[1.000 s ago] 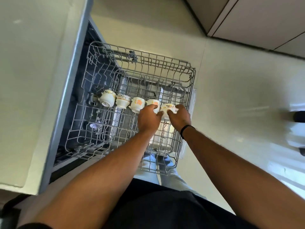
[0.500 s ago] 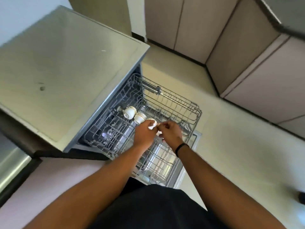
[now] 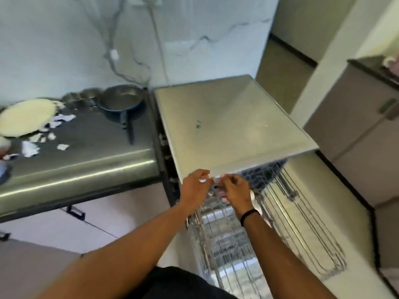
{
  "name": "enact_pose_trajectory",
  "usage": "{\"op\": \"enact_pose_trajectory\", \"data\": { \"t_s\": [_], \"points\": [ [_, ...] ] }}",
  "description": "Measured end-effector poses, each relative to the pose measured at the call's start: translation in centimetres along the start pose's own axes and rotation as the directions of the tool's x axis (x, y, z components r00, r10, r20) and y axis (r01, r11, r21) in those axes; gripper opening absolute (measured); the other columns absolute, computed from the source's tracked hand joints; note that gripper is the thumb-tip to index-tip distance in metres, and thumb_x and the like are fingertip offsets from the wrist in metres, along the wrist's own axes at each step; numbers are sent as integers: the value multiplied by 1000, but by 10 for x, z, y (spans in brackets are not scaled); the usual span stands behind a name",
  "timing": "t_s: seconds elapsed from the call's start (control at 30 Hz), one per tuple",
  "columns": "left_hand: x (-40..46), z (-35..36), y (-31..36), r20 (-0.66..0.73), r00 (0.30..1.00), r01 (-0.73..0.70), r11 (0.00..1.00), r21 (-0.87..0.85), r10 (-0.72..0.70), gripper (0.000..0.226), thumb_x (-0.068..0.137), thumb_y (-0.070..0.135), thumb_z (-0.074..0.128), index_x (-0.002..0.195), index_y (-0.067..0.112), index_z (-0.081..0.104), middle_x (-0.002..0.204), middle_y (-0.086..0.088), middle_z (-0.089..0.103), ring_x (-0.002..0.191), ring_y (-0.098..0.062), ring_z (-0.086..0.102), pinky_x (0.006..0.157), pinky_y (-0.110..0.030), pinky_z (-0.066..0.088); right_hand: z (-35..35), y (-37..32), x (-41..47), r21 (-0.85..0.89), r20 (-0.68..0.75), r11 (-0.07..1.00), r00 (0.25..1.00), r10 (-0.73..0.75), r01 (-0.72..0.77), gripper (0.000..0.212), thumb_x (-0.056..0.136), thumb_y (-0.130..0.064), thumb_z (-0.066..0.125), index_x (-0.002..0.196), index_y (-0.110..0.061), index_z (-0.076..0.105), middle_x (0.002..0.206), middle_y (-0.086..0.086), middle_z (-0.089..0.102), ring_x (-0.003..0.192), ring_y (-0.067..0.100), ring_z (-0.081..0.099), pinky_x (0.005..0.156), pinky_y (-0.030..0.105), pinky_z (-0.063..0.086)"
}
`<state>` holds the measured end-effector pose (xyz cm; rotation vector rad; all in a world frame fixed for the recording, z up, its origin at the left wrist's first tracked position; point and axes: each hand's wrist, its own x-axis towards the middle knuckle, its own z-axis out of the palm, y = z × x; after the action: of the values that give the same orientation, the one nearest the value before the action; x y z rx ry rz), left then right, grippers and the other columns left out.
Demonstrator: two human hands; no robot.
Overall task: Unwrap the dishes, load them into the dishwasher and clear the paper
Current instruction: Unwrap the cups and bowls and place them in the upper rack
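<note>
The dishwasher's wire rack [image 3: 302, 223] is pulled out below the grey dishwasher top [image 3: 233, 126]. My left hand [image 3: 194, 187] and my right hand [image 3: 236, 192] meet over the rack's near left part, just under the top's front edge. Both have curled fingers around a small white cup [image 3: 217, 179], which shows only in bits between them. The frame is blurred. Another white cup [image 3: 251, 195] peeks out right of my right wrist. A pale plate [image 3: 23, 117] and torn white paper scraps [image 3: 30, 148] lie on the steel counter [image 3: 86, 160] at the left.
A steel saucepan [image 3: 121, 100] and small steel bowls [image 3: 82, 97] stand at the back of the counter. Cables hang down the marble wall behind. Beige cabinets [image 3: 356, 137] line the right side, with pale floor between them and the rack.
The camera has swung up and left, bringing the counter and wall into view. My hands stay together over the rack; the row of cups is now hidden under the dishwasher top and my hands.
</note>
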<state>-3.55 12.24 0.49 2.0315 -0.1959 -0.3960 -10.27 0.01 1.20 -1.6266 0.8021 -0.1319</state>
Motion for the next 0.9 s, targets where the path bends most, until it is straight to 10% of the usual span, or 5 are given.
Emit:
{"op": "enact_pose_trajectory", "data": {
  "t_s": [0.27, 0.9],
  "points": [
    [28, -123, -32, -210, 977, -36, 998, -59, 23, 30, 91, 28, 70, 120, 20, 70, 106, 5, 73, 94, -5, 67, 91, -25, 55, 136, -75, 7, -13, 174, 997, 982, -70, 74, 6, 96, -21, 65, 92, -19, 69, 91, 10, 76, 77, 26, 73, 72, 43, 62],
    [43, -394, -171, -659, 727, 56, 973, -223, -193, 26, 92, 28, 71, 117, 21, 69, 105, 6, 72, 99, -7, 66, 89, -29, 57, 450, -148, -28, -137, 637, 964, 765, -89, 227, 9, 99, -27, 63, 103, -19, 65, 103, 7, 71, 81, 21, 69, 61, 28, 55]
  ]
}}
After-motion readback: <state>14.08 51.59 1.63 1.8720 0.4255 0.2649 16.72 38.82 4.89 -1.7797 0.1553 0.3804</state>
